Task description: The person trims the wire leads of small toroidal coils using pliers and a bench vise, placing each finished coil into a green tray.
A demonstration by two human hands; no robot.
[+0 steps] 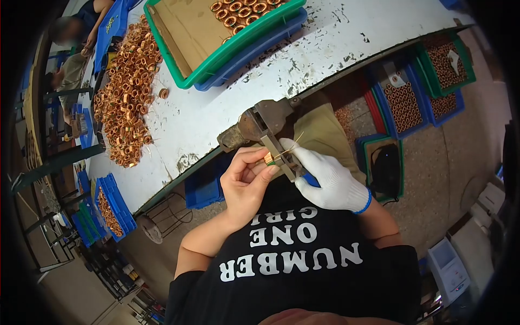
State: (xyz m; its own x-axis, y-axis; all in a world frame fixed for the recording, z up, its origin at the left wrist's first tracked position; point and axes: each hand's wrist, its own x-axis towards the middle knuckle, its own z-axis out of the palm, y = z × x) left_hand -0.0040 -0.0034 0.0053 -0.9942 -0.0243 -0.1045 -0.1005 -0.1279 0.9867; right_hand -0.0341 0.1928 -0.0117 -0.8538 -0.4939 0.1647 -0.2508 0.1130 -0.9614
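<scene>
My bare left hand (246, 181) pinches a small copper-wound ring coil (269, 158) with a green band, close beside the jaws of a worn metal vise (271, 118). Thin wire ends (295, 145) stick out from the coil to the right, across the flat metal bar (279, 157) at the vise. On the bar's other side is my right hand (330, 181), in a white knitted glove with a blue cuff. Its thumb and forefinger are apart, and the upper fingertip is by the wires. Whether it touches them I cannot tell; its other fingers are hidden.
A heap of copper coils (127, 92) lies on the white worktable (336, 43). Behind the vise, a green tray (187, 81) with coils in rows sits on a blue one. Crates of coils (403, 108) stand on the floor to the right. Other people (73, 76) are at upper left.
</scene>
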